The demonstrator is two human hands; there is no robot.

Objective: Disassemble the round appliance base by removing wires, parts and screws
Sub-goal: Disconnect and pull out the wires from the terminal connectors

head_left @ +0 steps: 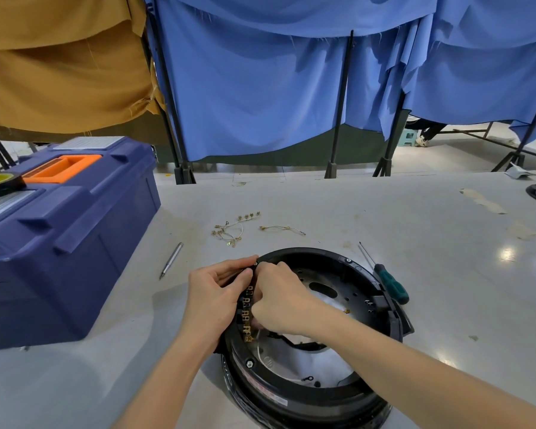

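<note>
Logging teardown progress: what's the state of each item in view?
round base, flat on table, open side up
rim screws, in place
terminal strip, at base's left rim, held by both hands
left hand, grips strip
right hand, pinches strip
loose wires, removed, lying beyond base
screwdriver, lying unheld beside base
toolbox, lid shut, tape roll on top

No text, brand or number can be read in this view. The only print in sight is a narrow white-and-red label (262, 386) stuck along the near left rim of the round appliance base (347, 394). Its characters are too small and blurred to make out, so neither wording nor figures on it can be told.
</note>
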